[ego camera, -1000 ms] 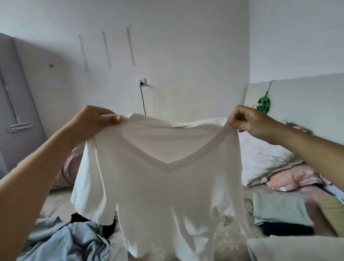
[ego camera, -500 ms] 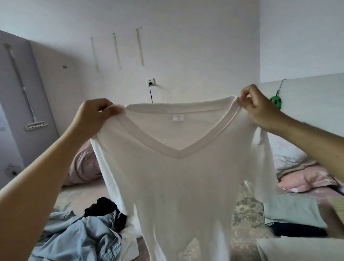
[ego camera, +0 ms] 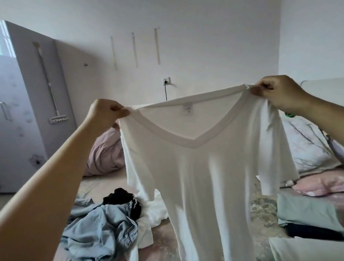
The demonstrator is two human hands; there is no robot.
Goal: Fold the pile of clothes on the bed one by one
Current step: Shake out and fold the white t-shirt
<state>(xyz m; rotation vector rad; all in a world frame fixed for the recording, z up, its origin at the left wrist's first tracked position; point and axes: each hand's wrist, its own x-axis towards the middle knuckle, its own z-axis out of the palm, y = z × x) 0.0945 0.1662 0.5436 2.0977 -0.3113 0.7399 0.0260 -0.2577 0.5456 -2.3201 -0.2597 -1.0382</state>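
Bed point(ego camera: 168, 242) fills lower room, patterned cover. White V-neck shirt point(ego camera: 206, 168) held up in air over bed centre, hanging full length, front facing wearer. Unfolded pile point(ego camera: 104, 226) near left on bed: denim, black, white pieces. Folded stack point(ego camera: 307, 212) right side: green piece on dark one. Pink pillow point(ego camera: 107, 153) far left. Left hand point(ego camera: 105, 114) pinches left shoulder of shirt; right hand point(ego camera: 280, 94) pinches right shoulder.

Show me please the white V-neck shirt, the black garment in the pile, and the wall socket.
white V-neck shirt point(ego camera: 207, 178): head view, on the front, below the V.
black garment point(ego camera: 118, 195): head view, on its upper fold.
wall socket point(ego camera: 166, 80): head view, on the white plate.
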